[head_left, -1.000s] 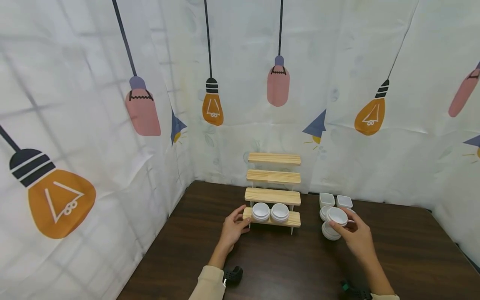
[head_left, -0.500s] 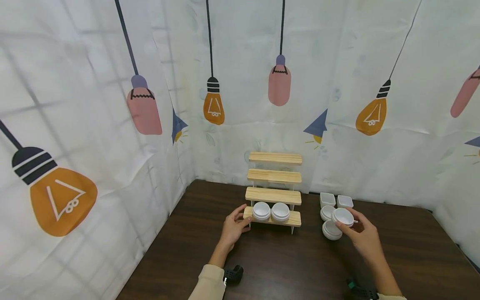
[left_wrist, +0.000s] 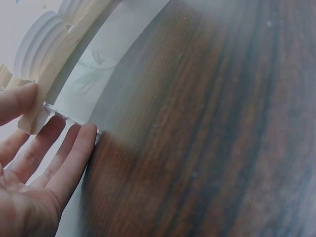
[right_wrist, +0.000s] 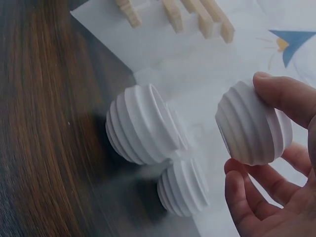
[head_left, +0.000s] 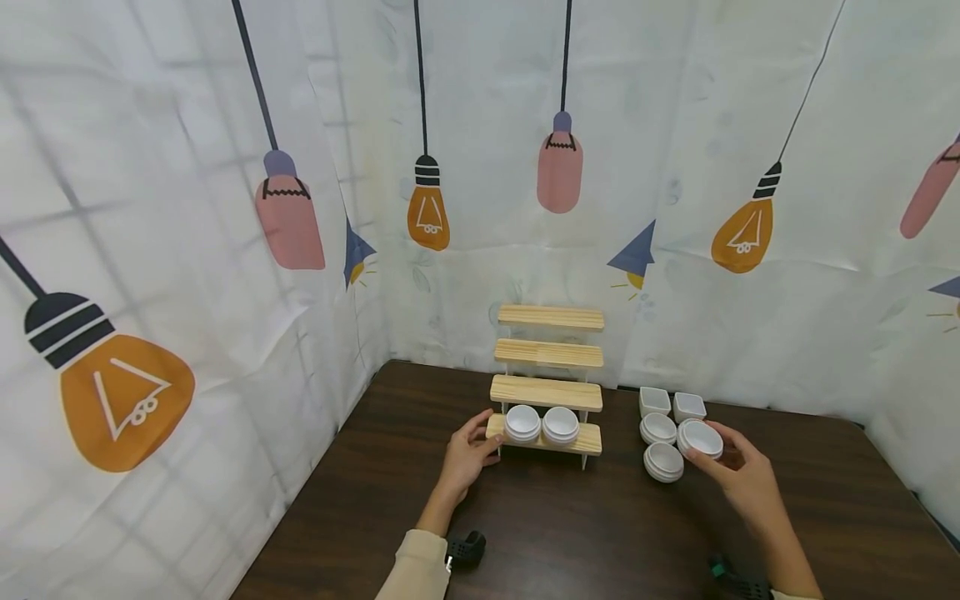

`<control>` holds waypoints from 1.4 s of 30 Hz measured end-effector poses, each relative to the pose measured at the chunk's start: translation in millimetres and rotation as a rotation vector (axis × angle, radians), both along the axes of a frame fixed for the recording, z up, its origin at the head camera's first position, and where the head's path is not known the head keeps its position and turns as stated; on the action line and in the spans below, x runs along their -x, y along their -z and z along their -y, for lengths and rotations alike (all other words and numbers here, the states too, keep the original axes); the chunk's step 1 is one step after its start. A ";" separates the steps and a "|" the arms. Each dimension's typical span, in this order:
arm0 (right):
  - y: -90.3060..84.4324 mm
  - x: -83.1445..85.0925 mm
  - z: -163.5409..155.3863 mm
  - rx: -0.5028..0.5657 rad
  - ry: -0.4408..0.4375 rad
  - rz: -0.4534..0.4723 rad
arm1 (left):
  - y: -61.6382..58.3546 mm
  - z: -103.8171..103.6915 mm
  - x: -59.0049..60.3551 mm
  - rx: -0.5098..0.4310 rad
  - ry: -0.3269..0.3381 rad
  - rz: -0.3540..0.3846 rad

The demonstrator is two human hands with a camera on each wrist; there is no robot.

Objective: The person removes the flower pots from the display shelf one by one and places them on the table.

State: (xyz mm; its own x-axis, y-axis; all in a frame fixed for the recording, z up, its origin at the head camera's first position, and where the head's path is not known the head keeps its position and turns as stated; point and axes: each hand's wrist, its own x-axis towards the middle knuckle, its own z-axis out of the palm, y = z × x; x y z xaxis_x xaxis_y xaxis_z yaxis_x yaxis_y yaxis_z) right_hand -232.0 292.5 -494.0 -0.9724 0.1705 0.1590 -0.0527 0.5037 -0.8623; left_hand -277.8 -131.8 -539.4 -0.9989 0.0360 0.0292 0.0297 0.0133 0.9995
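Note:
A stepped display rack of pale wooden shelves [head_left: 546, 392] on clear legs stands at the back of the table. My left hand [head_left: 463, 457] grips the left end of its lowest shelf [left_wrist: 54, 74], thumb on the wood and fingers by the clear leg [left_wrist: 69, 118]. Two white ribbed round pots [head_left: 522, 423] sit side by side on that shelf. My right hand [head_left: 746, 479] pinches another white ribbed pot [right_wrist: 252, 123] between thumb and fingers, clear of the table in the right wrist view. Two like pots [right_wrist: 143, 126] stand on the table just left of it.
Two small square white pots [head_left: 654, 402] stand behind the round ones, near the patterned backdrop cloth [head_left: 480, 275]. The dark wood-grain table [head_left: 570, 525] runs to a cloth on the left and back. Dark bands [head_left: 467, 550] sit on both wrists.
My right hand has moved to the right with the pot, from above the standing round pots to beside them. The left hand stays on the shelf end.

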 end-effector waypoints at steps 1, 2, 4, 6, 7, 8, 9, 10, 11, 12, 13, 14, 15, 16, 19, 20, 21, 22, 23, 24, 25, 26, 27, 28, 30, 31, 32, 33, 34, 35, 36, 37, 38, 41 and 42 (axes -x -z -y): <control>0.0 -0.1 -1.2 -0.001 0.003 -0.002 | 0.1 0.2 -0.2 0.004 0.000 -0.002; -0.2 -0.4 -2.3 -0.001 0.006 -0.005 | 0.1 0.2 -0.4 0.009 -0.001 -0.003; -0.4 -0.7 -4.5 0.002 0.011 -0.007 | 0.4 0.4 -0.4 0.011 -0.002 -0.002; -0.5 -0.9 -6.8 0.006 0.010 -0.004 | 0.4 0.7 -0.3 0.009 0.000 -0.003; -0.3 -1.0 -7.9 0.008 0.009 -0.002 | -0.2 0.7 -0.5 0.009 -0.001 -0.001; 0.0 -1.0 -9.1 0.010 0.006 0.002 | -0.4 0.7 -0.3 0.007 -0.001 0.001; 0.5 -1.0 -10.1 0.012 0.006 0.006 | -0.8 0.9 -0.2 0.006 -0.003 0.003; 1.0 -0.9 -11.0 0.012 0.006 0.010 | -1.1 0.9 0.0 0.005 -0.004 0.004; 1.5 -0.9 -11.9 0.011 0.006 0.014 | -1.2 1.0 0.3 0.007 -0.003 0.003; 2.0 -0.8 -12.7 0.011 0.008 0.018 | -1.1 1.0 0.5 0.009 -0.003 0.001; 2.5 -0.8 -13.5 0.010 0.011 0.024 | -0.9 1.0 0.6 0.009 -0.003 0.003; 3.0 -0.8 -14.2 0.009 0.015 0.028 | -0.7 1.0 0.7 0.009 -0.003 0.006; 3.4 -0.8 -15.0 0.007 0.018 0.032 | -0.5 1.1 0.8 0.009 -0.002 0.006; 3.7 -0.8 -15.8 0.006 0.019 0.038 | -0.3 1.1 0.8 0.007 -0.001 0.006; 4.9 -0.8 -18.4 0.007 0.021 0.056 | 0.1 1.5 0.5 0.006 0.002 0.003; 5.4 -0.7 -19.4 0.007 0.021 0.062 | 0.1 1.6 0.4 0.005 0.002 0.003; 6.1 -0.6 -20.4 0.007 0.021 0.067 | 0.1 1.7 0.3 0.004 0.005 -0.001; 6.9 -0.4 -21.6 0.008 0.022 0.071 | 0.2 1.7 0.2 0.001 0.007 -0.003; 7.8 -0.1 -22.7 0.007 0.023 0.073 | 0.3 1.8 0.1 0.001 0.009 -0.004; 8.7 0.0 -23.8 0.005 0.022 0.074 | 0.4 1.7 0.0 0.000 0.009 -0.003; 9.6 0.2 -24.9 0.002 0.020 0.073 | 0.3 1.7 0.1 -0.002 0.009 -0.003; 10.5 0.3 -25.9 0.001 0.017 0.069 | 0.2 1.6 0.0 -0.003 0.009 -0.001; 11.2 0.4 -26.8 -0.001 0.014 0.065 | 0.3 1.6 0.1 -0.003 0.008 0.002; 11.7 0.3 -27.5 -0.003 0.010 0.060 | 0.2 1.5 0.1 -0.003 0.007 0.005; 12.1 -0.1 -28.5 -0.002 0.001 0.047 | 0.3 1.4 0.4 0.001 0.005 0.005; 12.1 -0.3 -29.0 -0.003 -0.005 0.039 | 0.5 1.4 0.5 0.004 0.006 0.002; 12.0 -0.7 -29.3 -0.004 -0.008 0.033 | 0.7 1.4 0.8 0.005 0.004 0.005; 12.0 -1.1 -29.6 -0.006 -0.011 0.029 | 0.9 1.4 1.1 0.006 0.001 0.007; 11.9 -1.5 -30.0 -0.005 -0.013 0.025 | 1.1 1.3 1.4 0.006 -0.001 0.007; 12.0 -2.0 -30.4 -0.006 -0.015 0.025 | 1.4 1.3 1.8 0.007 -0.003 0.007; 12.2 -2.3 -31.0 -0.008 -0.016 0.026 | 1.7 1.2 2.1 0.007 -0.005 0.008; 12.7 -2.5 -31.8 -0.011 -0.016 0.028 | 1.9 1.2 2.3 0.010 -0.005 0.003; 13.5 -2.7 -32.6 -0.014 -0.015 0.033 | 1.9 1.1 2.5 0.007 -0.008 0.010; 16.1 -2.4 -35.9 -0.020 -0.019 0.047 | 2.4 1.0 2.0 0.009 -0.005 0.003; 17.0 -2.0 -37.0 -0.024 -0.021 0.050 | 2.5 1.0 1.8 0.010 -0.003 0.002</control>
State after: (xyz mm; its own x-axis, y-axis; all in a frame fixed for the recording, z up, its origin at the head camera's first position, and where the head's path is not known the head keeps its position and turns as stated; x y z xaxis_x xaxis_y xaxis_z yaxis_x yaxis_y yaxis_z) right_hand -230.0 329.5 -511.0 -0.9826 0.1468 0.1140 -0.0207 0.5232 -0.8519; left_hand -279.6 -132.9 -542.0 -0.9991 0.0330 0.0268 0.0276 0.0239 0.9993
